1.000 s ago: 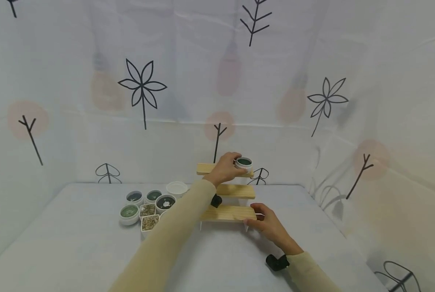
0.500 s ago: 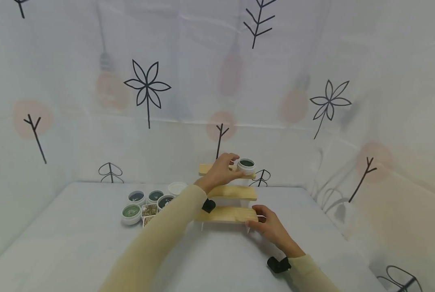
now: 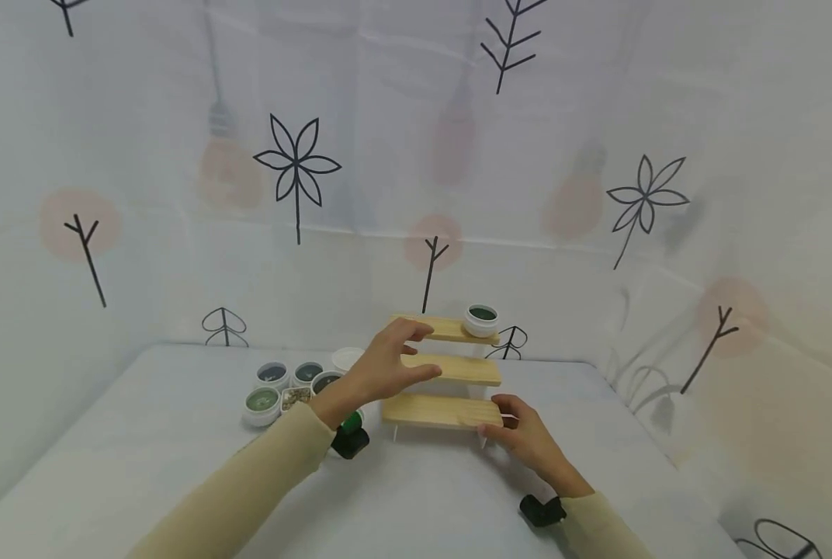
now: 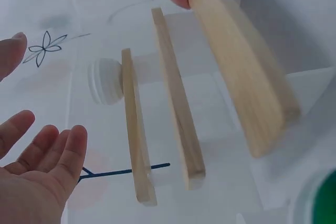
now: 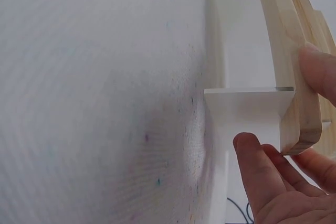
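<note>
A three-tier stand with pale wooden boards (image 3: 435, 410) on white supports stands on the table. On the right end of its top board sits a round white pot (image 3: 482, 326) with a dark green inside, seen side-on as a white pot (image 4: 106, 81) in the left wrist view. My left hand (image 3: 381, 366) is apart from the pot, in front of the stand's left side, fingers spread and holding nothing. The right hand (image 3: 528, 440) grips the right end of the lowest board, thumb on the board (image 5: 286, 35) and fingers round its end and underside.
Left of the stand, several small containers are grouped: a green-filled round pot (image 3: 261, 405), dark-filled pots (image 3: 272, 377) and a square gravel-filled dish (image 3: 296, 398). My left forearm hides part of the group. A printed white cloth (image 3: 360, 186) hangs behind the table.
The left hand has let go of the white pot on the top board and drawn back left and down. My right hand keeps its grip on the lowest board.
</note>
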Available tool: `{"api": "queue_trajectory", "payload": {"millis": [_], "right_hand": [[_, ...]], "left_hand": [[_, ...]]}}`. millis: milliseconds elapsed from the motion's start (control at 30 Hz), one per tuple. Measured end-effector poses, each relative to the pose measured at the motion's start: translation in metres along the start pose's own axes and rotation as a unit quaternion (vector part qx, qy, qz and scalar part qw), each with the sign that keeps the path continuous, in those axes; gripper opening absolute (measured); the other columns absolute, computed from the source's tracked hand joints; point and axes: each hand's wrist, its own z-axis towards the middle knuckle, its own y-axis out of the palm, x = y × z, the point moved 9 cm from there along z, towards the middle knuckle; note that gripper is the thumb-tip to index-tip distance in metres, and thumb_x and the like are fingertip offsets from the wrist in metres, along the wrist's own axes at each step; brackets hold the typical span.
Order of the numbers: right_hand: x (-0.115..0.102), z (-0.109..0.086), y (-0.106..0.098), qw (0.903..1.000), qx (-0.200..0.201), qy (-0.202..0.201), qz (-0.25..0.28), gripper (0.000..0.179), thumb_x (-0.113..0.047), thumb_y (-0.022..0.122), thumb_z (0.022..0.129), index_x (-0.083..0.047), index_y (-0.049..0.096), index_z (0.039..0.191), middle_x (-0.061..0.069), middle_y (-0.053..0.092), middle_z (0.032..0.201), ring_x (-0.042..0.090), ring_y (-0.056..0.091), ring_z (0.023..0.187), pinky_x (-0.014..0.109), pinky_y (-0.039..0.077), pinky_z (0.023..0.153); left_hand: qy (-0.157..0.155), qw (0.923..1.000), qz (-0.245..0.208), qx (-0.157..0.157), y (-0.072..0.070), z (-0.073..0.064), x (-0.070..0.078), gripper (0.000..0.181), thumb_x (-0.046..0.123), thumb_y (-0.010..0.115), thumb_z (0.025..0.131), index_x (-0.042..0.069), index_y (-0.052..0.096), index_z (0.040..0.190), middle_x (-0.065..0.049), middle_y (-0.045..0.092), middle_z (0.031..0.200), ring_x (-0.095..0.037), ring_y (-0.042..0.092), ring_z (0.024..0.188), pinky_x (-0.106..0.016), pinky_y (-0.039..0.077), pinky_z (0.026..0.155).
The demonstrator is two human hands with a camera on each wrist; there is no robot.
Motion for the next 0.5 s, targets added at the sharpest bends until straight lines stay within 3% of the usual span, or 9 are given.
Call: {"api": "queue_trajectory", "payload": {"millis": [300, 500], "right_hand": [[0.000, -0.001, 0.000, 1.0000, 0.001, 0.008, -0.001, 0.076, -0.039, 0.078, 0.078, -0.004, 0.045, 0.136, 0.017, 0.052, 0.131, 0.029, 0.057, 0.111, 0.043, 0.050, 0.090], [0.001, 0.000, 0.000, 0.9999, 0.003, 0.011, -0.003, 0.077, -0.040, 0.078, 0.077, -0.004, 0.045, 0.136, 0.017, 0.052, 0.131, 0.029, 0.057, 0.111, 0.044, 0.050, 0.090]], "left_hand": [[0.024, 0.9991, 0.018, 0.029, -0.028, -0.056, -0.005, 0.056, 0.021, 0.078, 0.080, 0.007, 0.053, 0.128, -0.007, 0.053, 0.123, -0.025, 0.053, 0.114, -0.030, 0.052, 0.088], [0.005, 0.9975, 0.050, 0.049, -0.045, -0.089, -0.022, 0.057, 0.021, 0.080, 0.077, 0.010, 0.055, 0.127, -0.005, 0.055, 0.122, -0.018, 0.059, 0.105, -0.031, 0.053, 0.088]]}}
